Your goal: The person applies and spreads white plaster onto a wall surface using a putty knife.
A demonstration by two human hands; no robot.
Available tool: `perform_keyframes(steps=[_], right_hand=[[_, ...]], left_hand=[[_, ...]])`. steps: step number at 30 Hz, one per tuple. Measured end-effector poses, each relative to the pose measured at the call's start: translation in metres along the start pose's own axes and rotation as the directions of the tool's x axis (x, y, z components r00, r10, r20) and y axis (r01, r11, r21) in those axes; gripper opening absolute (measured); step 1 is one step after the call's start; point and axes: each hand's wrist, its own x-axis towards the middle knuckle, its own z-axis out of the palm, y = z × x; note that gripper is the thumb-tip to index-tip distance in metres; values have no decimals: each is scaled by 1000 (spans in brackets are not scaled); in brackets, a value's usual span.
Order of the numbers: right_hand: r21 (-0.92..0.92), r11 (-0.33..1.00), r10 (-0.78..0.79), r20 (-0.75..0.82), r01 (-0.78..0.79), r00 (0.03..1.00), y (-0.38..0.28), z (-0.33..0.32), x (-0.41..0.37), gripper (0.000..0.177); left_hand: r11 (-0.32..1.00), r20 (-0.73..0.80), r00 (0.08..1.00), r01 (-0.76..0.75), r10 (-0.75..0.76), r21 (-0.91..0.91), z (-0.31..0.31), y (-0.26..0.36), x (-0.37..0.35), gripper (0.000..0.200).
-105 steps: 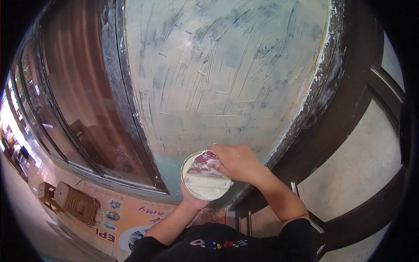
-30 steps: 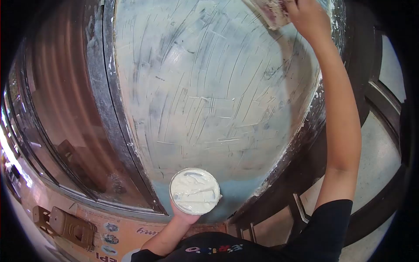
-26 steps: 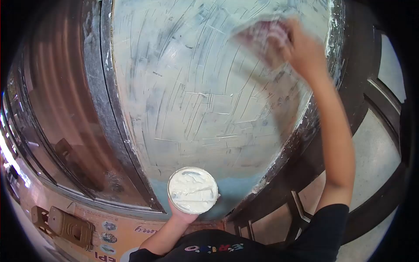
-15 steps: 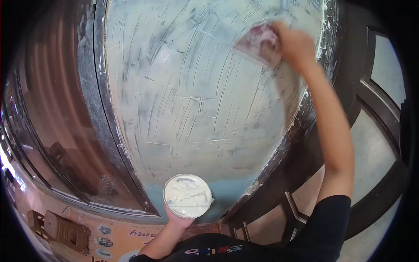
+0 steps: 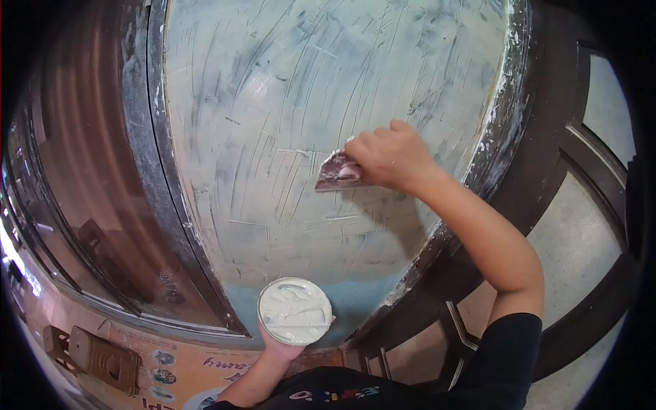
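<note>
My right hand [image 5: 393,156] is closed around a dark reddish scraper [image 5: 339,172] smeared with white paste, its straight edge facing down at the middle of the wall panel [image 5: 273,198]. Pale, streaky paste covers most of that panel, with a bluish band near its bottom. Below, my left hand [image 5: 283,350] holds a round tub [image 5: 294,311] of white paste from underneath, its open top facing me. Most of the left fingers are hidden by the tub.
A dark frame [image 5: 160,157] borders the panel on the left, beside a brown glossy pane [image 5: 89,150]. On the right stands dark framework [image 5: 547,184] with pale panels. Brown plastic stools [image 5: 102,359] and an orange printed sheet [image 5: 198,369] lie at the lower left.
My right hand has moved down and to the left with the scraper, from the panel's upper right to its middle. My left hand and the tub have hardly moved.
</note>
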Motion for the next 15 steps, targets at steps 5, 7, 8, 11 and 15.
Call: perform_keyframes(steps=[5,7,8,11,15], right_hand=[[-83,891,434,-132,-446,891,106,-45,41,30],[-233,783,527,-243,-576,814,184,-52,49,44],[-309,709,554,-312,-634,772,213,-53,51,47],[-103,571,711,-434,-815,553,198,-95,67,44],[12,862,484,-321,-507,814,120,-62,54,41]], left_hand=[[996,31,999,20,-17,-86,7,8,-3,67],[998,28,1000,-2,4,-59,-3,7,-2,70],[1000,30,999,-17,18,-24,-6,8,-2,73],[999,23,999,-38,38,-6,-7,11,-7,73],[994,0,998,-56,56,93,-10,16,-7,72]])
